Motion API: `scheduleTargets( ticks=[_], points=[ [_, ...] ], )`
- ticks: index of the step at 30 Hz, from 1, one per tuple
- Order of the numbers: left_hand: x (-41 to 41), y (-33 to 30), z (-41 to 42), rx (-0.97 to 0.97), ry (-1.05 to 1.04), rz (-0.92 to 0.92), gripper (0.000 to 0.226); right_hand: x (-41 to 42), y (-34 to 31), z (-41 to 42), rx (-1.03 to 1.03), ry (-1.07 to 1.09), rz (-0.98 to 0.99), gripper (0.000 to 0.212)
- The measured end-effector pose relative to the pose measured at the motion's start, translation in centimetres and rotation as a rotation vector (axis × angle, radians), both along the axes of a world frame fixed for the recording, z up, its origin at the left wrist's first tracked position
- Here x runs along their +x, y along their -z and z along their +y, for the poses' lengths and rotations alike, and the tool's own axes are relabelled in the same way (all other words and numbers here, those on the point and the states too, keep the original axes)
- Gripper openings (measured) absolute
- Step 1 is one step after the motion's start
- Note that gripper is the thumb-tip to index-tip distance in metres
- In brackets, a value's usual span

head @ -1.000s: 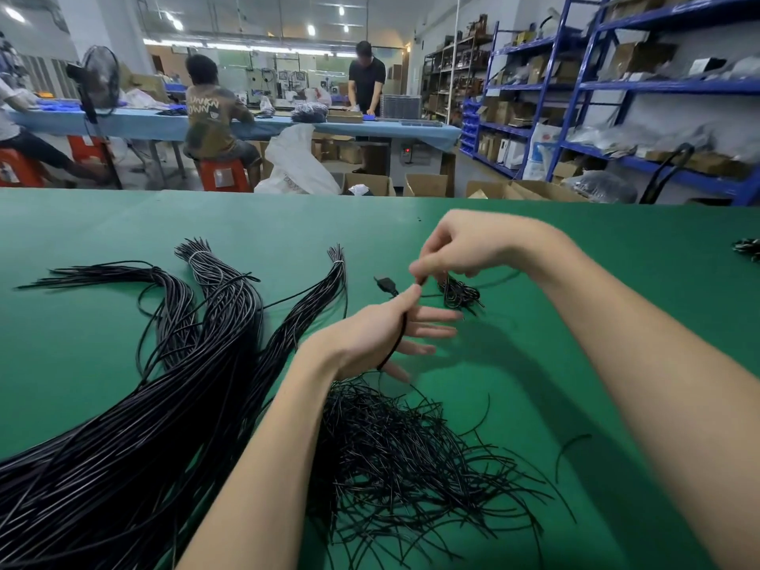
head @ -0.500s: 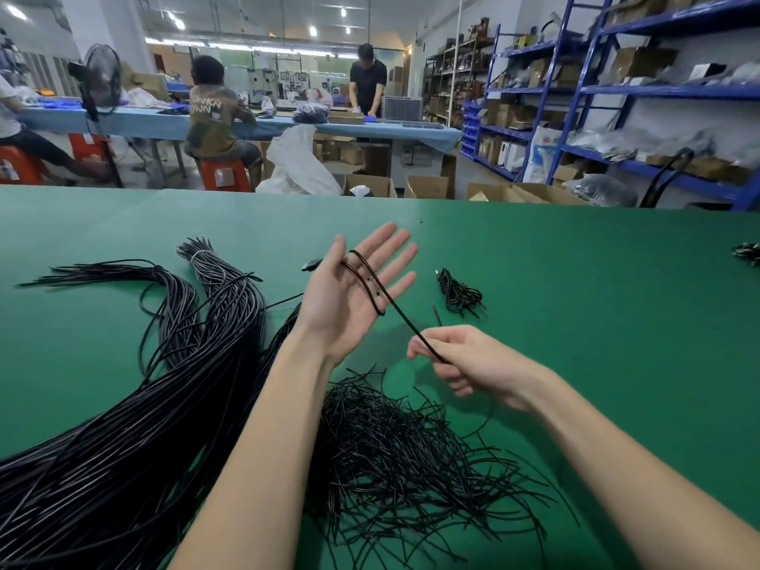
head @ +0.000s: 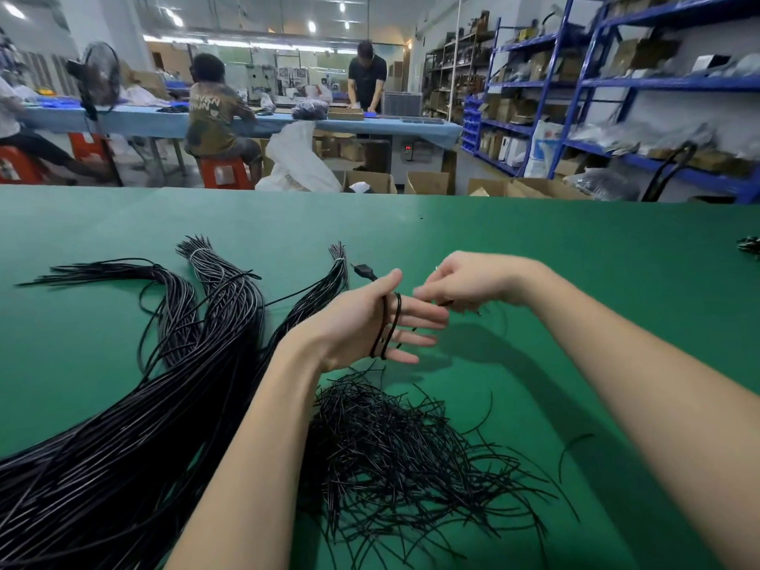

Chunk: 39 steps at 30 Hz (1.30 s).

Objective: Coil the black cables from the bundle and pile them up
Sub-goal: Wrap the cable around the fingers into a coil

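A big bundle of long black cables [head: 135,405] fans across the left of the green table [head: 534,248]. My left hand [head: 362,327] is held flat above it, fingers straight, back towards me. One black cable [head: 390,327] is looped twice round those fingers, and its plug [head: 364,271] sticks out past the thumb. My right hand [head: 460,288] is just right of the left fingertips and pinches the same cable's free length. A small finished coil behind my hands is mostly hidden.
A loose heap of short black ties [head: 395,454] lies on the table under my forearms. Another black coil [head: 750,245] sits at the far right edge. Beyond the table are cardboard boxes [head: 427,183], blue shelving [head: 617,88] and people at a blue bench.
My left hand has turned from palm-up to back-up. My right hand rose from near the table to beside the left fingertips, and a second loop of cable now lies round the left fingers.
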<state>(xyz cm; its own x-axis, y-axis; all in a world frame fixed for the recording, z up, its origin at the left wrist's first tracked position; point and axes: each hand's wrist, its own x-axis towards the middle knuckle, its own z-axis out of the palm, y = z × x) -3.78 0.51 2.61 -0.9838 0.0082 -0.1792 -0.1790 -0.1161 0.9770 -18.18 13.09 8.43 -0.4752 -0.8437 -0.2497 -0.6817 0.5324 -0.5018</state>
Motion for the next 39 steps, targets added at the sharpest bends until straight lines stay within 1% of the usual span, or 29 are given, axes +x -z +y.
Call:
scheduleTargets(
  ticks=[2, 3, 5, 7, 8, 9, 10, 11, 13, 14, 15, 16, 18, 21, 23, 25, 26, 28, 29, 31, 32, 35, 37, 39],
  points=[
    [-0.1, 0.1, 0.1, -0.100, -0.033, -0.036, 0.073, 0.2, -1.6, -1.1, 0.042, -0.023, -0.005, 0.027],
    [-0.2, 0.2, 0.2, -0.155, -0.062, -0.051, 0.071, 0.6, -2.2, -1.6, 0.062, -0.028, 0.024, 0.023],
    [-0.5, 0.5, 0.3, -0.222, -0.170, -0.053, 0.067, 1.6, -2.9, -2.5, 0.058, -0.020, 0.154, 0.018],
    [-0.7, 0.8, 0.1, -0.256, -0.294, -0.016, 0.062, 2.6, -2.6, -2.8, 0.008, 0.021, 0.315, 0.015],
    [-0.8, 0.8, -0.1, -0.259, -0.346, 0.006, 0.061, 3.0, -2.1, -2.7, -0.045, 0.058, 0.352, 0.016],
    [-0.8, 0.9, -0.2, -0.252, -0.391, 0.026, 0.060, 3.4, -1.3, -2.5, -0.119, 0.102, 0.330, 0.017],
    [-0.8, 1.0, -0.4, -0.242, -0.429, 0.046, 0.059, 3.8, -0.3, -2.1, -0.221, 0.147, 0.232, 0.018],
    [-0.9, 1.0, -0.5, -0.224, -0.460, 0.064, 0.059, 4.1, 0.7, -1.7, -0.341, 0.196, 0.051, 0.018],
    [-1.1, 1.1, -0.6, -0.101, -0.507, 0.104, 0.061, 5.0, 2.7, -0.8, -0.565, 0.283, -0.416, 0.011],
    [-1.1, 1.1, -0.7, -0.013, -0.525, 0.124, 0.062, 5.2, 3.6, -0.3, -0.625, 0.307, -0.594, 0.010],
    [-1.1, 0.9, -0.8, 0.072, -0.538, 0.141, 0.063, 5.4, 4.6, 0.1, -0.641, 0.309, -0.725, 0.013],
    [-1.1, 0.7, -0.9, 0.155, -0.540, 0.157, 0.064, 5.5, 5.5, 0.4, -0.628, 0.296, -0.817, 0.016],
    [-0.9, 0.4, -1.0, 0.329, -0.513, 0.199, 0.066, 5.6, 7.1, 0.9, -0.537, 0.258, -0.887, 0.020],
    [-0.2, 0.1, -1.2, 0.512, -0.425, 0.270, 0.068, 4.9, 8.3, 1.1, -0.369, 0.217, -0.819, 0.031],
    [0.3, 0.1, -1.4, 0.535, -0.343, 0.284, 0.070, 3.8, 8.1, 1.4, -0.247, 0.153, -0.724, 0.041],
    [0.6, 0.0, -1.5, 0.499, -0.230, 0.261, 0.072, 2.7, 7.1, 1.7, -0.110, 0.070, -0.613, 0.043],
    [0.7, 0.0, -1.3, 0.468, -0.159, 0.234, 0.074, 2.1, 6.4, 1.9, -0.053, 0.029, -0.556, 0.039],
    [0.8, 0.0, -0.9, 0.408, -0.021, 0.166, 0.074, 1.0, 4.5, 2.0, 0.059, -0.046, -0.442, 0.021],
    [0.8, 0.0, -0.7, 0.381, 0.035, 0.130, 0.073, 0.6, 3.4, 2.0, 0.118, -0.093, -0.401, 0.015],
    [0.9, 0.1, -0.4, 0.320, 0.109, 0.046, 0.072, -0.1, 1.4, 1.6, 0.223, -0.164, -0.342, 0.029],
    [0.9, 0.1, -0.2, 0.278, 0.129, 0.001, 0.072, -0.2, 0.4, 1.3, 0.263, -0.166, -0.300, 0.030],
    [0.6, 0.0, 0.4, 0.147, 0.121, -0.097, 0.071, 0.1, -2.0, 0.1, 0.295, -0.108, -0.050, 0.020],
    [0.4, -0.1, 0.7, 0.061, 0.059, -0.132, 0.069, 0.6, -2.7, -0.7, 0.237, -0.077, 0.083, 0.017],
    [0.0, 0.0, 0.9, -0.045, -0.014, -0.158, 0.067, 1.2, -2.7, -1.2, 0.135, -0.022, 0.157, 0.013]
  ],
)
